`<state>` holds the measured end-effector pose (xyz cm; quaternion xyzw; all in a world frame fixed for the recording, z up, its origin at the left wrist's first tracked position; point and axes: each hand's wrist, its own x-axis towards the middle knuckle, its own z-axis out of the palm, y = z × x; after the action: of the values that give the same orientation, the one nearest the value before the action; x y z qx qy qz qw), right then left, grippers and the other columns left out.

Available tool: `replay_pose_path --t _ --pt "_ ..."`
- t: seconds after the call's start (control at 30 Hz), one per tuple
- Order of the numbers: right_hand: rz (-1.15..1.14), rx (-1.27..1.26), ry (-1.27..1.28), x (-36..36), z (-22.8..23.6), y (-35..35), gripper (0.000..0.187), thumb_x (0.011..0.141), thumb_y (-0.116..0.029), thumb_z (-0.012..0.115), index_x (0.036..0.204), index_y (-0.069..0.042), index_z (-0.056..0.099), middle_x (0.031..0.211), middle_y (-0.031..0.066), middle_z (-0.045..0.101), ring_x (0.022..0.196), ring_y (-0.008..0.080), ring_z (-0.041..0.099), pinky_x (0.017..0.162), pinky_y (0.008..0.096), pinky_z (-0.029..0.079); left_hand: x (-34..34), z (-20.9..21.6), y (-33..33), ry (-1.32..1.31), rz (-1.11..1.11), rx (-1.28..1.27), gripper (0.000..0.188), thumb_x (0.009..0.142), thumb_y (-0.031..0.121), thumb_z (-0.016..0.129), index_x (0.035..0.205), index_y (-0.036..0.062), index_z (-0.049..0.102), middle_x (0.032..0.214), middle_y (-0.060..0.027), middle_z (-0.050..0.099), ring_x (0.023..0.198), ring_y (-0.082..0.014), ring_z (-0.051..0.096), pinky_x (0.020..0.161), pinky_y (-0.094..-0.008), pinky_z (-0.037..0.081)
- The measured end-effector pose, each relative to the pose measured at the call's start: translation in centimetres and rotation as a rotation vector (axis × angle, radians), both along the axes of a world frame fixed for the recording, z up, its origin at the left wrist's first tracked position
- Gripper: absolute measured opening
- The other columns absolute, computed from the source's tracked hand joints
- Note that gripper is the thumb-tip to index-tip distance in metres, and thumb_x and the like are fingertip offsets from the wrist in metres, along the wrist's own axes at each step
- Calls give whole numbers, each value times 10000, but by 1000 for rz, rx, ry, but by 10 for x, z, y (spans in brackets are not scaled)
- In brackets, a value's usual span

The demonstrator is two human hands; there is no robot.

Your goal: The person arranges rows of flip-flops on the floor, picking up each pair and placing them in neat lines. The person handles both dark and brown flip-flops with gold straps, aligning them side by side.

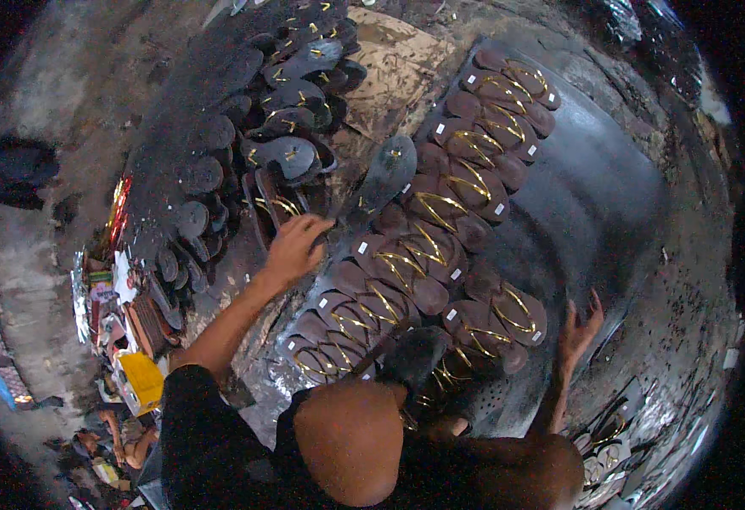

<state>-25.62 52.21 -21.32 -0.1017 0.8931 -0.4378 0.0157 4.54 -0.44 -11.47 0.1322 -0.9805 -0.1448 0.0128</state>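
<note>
Nearest, the right hand (pixel 578 327) rests with fingers spread on the dark metal sheet (pixel 593 204), holding nothing. Beside it lie overlapping rows of brown sandals with gold straps (pixel 440 229); a careless brush there could knock the rows askew. Further out, the left hand (pixel 294 245) reaches toward a brown sandal (pixel 275 202) at the edge of the dark sole pile (pixel 220 127). Its fingers appear curled, though grip is unclear. A pull could topple neighbouring soles.
</note>
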Motion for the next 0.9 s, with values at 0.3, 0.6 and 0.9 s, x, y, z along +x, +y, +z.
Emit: replay_pose_path --t 0.3,0.6,0.9 --pt "172 -87 -3 21 55 -39 520 967 -89 685 1456 -81 506 1504 116 447 1372 291 483 1084 433 482 -91 49 -153 409 336 -239 515 831 -59 533 1331 59 547 1262 -211 566 1208 -426 551 1046 -480 445" --pt "-63 -228 -198 45 25 -14 506 989 -121 677 1454 -55 487 1475 127 477 1253 296 584 1051 405 493 -136 30 -229 162 237 131 611 773 -104 565 1363 57 567 1338 -200 600 1307 -355 560 1098 -420 449" --pt "22 -248 -208 39 4 -34 495 981 -70 660 1447 -54 493 1463 121 479 1190 275 612 1007 374 511 -196 55 -305 -164 519 131 488 762 -43 677 1235 75 684 1215 -189 685 1131 -332 662 991 -419 518"
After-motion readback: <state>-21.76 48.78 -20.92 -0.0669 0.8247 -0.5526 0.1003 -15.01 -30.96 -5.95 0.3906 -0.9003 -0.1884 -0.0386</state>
